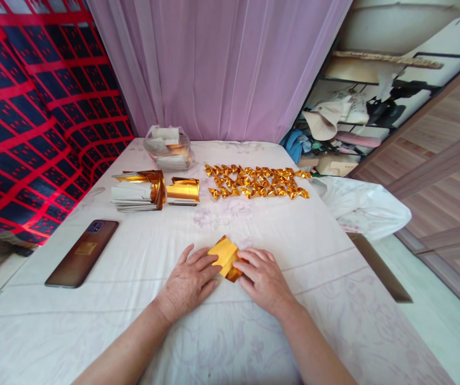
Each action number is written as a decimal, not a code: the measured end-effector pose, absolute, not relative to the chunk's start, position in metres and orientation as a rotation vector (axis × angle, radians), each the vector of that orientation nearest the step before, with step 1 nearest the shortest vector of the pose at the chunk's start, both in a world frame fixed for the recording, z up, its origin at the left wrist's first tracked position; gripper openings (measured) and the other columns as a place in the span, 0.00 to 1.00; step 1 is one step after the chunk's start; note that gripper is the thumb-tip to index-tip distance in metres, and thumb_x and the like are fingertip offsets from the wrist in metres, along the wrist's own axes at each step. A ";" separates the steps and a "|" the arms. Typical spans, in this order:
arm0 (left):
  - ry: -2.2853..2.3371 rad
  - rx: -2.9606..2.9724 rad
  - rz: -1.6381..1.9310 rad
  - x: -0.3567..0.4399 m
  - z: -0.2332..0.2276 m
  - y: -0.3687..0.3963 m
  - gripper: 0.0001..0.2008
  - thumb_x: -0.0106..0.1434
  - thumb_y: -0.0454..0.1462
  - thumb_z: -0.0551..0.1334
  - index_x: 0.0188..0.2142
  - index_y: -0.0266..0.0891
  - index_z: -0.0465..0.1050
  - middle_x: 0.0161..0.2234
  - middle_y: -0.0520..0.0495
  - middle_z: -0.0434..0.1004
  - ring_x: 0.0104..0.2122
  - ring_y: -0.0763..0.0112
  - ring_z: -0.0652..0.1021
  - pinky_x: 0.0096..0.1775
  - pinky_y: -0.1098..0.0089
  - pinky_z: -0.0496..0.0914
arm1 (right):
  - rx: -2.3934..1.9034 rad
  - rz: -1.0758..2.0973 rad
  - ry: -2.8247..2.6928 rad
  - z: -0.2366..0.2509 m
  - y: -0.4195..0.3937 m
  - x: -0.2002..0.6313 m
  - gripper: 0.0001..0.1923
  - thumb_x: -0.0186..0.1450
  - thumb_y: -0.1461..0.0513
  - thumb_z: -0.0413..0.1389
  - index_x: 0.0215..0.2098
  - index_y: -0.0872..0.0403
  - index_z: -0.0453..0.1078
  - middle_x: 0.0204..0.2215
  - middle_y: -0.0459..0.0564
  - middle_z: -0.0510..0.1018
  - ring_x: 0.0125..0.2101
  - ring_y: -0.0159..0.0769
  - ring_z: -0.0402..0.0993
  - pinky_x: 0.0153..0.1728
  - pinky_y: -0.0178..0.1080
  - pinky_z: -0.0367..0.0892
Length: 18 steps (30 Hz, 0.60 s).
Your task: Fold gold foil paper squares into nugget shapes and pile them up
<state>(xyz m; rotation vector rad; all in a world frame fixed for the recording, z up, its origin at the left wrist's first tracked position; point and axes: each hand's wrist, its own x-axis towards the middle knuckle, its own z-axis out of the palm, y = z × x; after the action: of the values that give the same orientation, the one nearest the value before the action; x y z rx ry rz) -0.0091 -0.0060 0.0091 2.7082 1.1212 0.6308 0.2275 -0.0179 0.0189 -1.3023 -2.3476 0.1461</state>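
Note:
A partly folded sheet of gold foil paper (225, 256) lies on the table, turned cornerwise between my hands. My left hand (192, 278) rests at its left edge with the fingers spread and the fingertips on the foil. At the right edge, my right hand (262, 275) has its fingers bent over a folded-in flap and grips it. Beyond the hands, several folded gold foil pieces (258, 182) stand in rows. To their left are a small stack of gold sheets (183, 191) and a larger stack of gold and whitish sheets (137, 192).
A brown phone (82, 254) lies on the left of the cloth-covered table (133, 299). At the back is a clear plastic bag (168, 147) of foil paper. A white plastic bag (368, 206) hangs by the right edge, near a crowded shelf (350, 115). A purple curtain (222, 69) closes off the back.

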 end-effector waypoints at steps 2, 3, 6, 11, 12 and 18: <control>1.135 2.702 0.643 -0.009 0.009 -0.006 0.12 0.67 0.40 0.58 0.48 0.47 0.74 0.51 0.50 0.77 0.56 0.57 0.70 0.62 0.48 0.50 | -1.294 0.167 -2.355 0.022 -0.018 0.227 0.12 0.60 0.65 0.60 0.43 0.49 0.75 0.47 0.50 0.77 0.50 0.44 0.68 0.51 0.48 0.61; 1.141 2.698 0.648 -0.009 0.009 -0.006 0.11 0.67 0.40 0.58 0.48 0.47 0.74 0.51 0.51 0.77 0.56 0.57 0.70 0.62 0.48 0.50 | -1.289 0.175 -2.358 0.023 -0.019 0.228 0.12 0.60 0.64 0.60 0.43 0.48 0.75 0.47 0.50 0.77 0.50 0.44 0.69 0.51 0.48 0.61; 1.150 2.684 0.656 -0.009 0.008 -0.006 0.11 0.67 0.40 0.58 0.47 0.46 0.74 0.51 0.51 0.77 0.56 0.56 0.70 0.62 0.48 0.50 | -1.264 0.180 -2.359 0.023 -0.018 0.228 0.11 0.61 0.64 0.60 0.43 0.48 0.75 0.47 0.50 0.77 0.49 0.44 0.70 0.50 0.48 0.61; 1.152 2.674 0.661 -0.009 0.008 -0.006 0.12 0.66 0.41 0.58 0.47 0.46 0.75 0.50 0.49 0.77 0.56 0.56 0.70 0.62 0.48 0.50 | -1.234 0.140 -2.339 0.019 -0.017 0.229 0.11 0.62 0.67 0.58 0.42 0.49 0.75 0.45 0.50 0.78 0.46 0.42 0.72 0.48 0.46 0.63; 1.157 2.674 0.661 -0.009 0.007 -0.006 0.12 0.66 0.41 0.59 0.47 0.46 0.75 0.50 0.49 0.77 0.56 0.57 0.70 0.62 0.48 0.51 | -1.232 0.140 -2.336 0.018 -0.016 0.229 0.11 0.62 0.67 0.58 0.42 0.49 0.75 0.45 0.50 0.78 0.46 0.41 0.72 0.47 0.46 0.63; 1.156 2.658 0.637 -0.009 0.007 -0.006 0.12 0.66 0.40 0.59 0.48 0.46 0.74 0.51 0.49 0.77 0.57 0.57 0.70 0.62 0.47 0.51 | -1.215 0.169 -2.290 0.016 -0.016 0.228 0.09 0.64 0.66 0.57 0.41 0.50 0.75 0.42 0.50 0.80 0.43 0.40 0.74 0.45 0.46 0.64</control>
<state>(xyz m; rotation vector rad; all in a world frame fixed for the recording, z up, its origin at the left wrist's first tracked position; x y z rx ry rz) -0.0094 -0.0060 0.0071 2.6580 1.1561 0.6367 0.2281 -0.0155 0.0161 -1.2147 -2.2901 0.1688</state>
